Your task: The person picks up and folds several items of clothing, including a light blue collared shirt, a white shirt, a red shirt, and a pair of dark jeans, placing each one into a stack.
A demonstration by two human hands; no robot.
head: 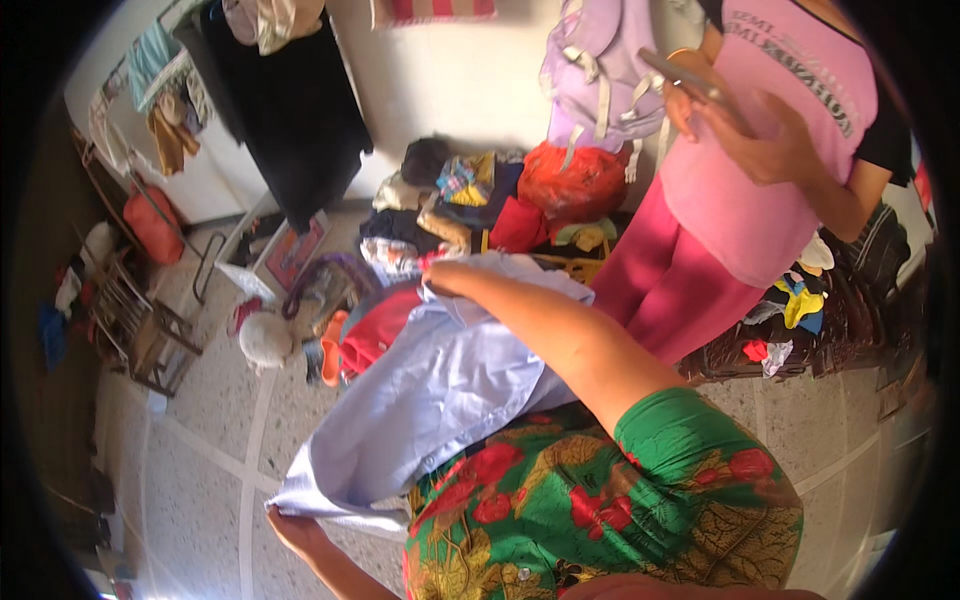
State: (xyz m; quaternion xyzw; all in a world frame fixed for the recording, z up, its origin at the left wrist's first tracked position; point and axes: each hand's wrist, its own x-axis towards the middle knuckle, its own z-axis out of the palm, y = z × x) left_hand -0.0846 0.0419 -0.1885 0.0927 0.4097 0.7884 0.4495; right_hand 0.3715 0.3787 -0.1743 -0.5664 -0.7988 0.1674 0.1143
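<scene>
A pale blue button-up shirt [427, 390] is stretched out in front of my green floral top [540, 495]. My left hand [294, 534] pinches one edge of it at the lower left. Farther up, my right hand [450, 279] grips the opposite end, where the cloth bunches. Small buttons run along the border nearest my body. Behind the shirt, a red garment [379, 330] shows partly, and the shirt covers the rest of it.
Another person in a pink top [780, 150] stands close at the right, holding a phone [686, 79]. Piled clothes [412, 229] and a red plastic bag [574, 180] lie near the wall. A white plush toy [265, 339] and wooden chair [154, 337] are on the left.
</scene>
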